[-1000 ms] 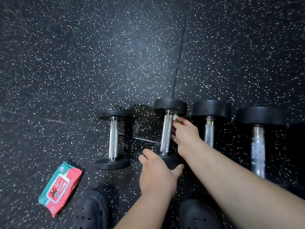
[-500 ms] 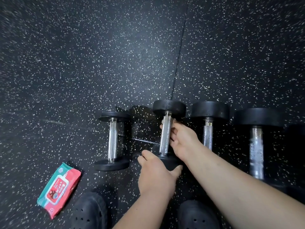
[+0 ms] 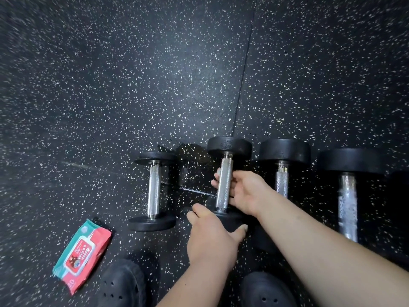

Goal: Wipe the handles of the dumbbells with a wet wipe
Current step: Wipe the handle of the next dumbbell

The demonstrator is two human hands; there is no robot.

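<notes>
Down at floor level now, four dumbbells lie in a row on the black speckled floor (image 3: 132,85), handles pointing away from the person. All the action is on the second dumbbell (image 3: 230,148) from the left. The right hand (image 3: 247,191) comes in from the right side, and its grip is clamped round the steel handle (image 3: 224,185) about halfway along. The fingertips (image 3: 215,183) peek out on the far left side of the bar. The wipe itself can't be picked out under those fingers.

The left hand (image 3: 212,235) is lower down, its grip closed over the near black weight of that same dumbbell, knuckles up and thumb out to the right.

To the left, just apart, the first dumbbell (image 3: 153,191) lies untouched, the smallest of the lot. To the right sit the third dumbbell (image 3: 282,182) and the fourth dumbbell (image 3: 348,207). Each is bigger than the last, and the right forearm crosses their near ends.

A red and green pack of wipes (image 3: 81,255) lies flat on the floor, well left of the hands. Two black clogs (image 3: 124,286) poke in at the bottom edge.
</notes>
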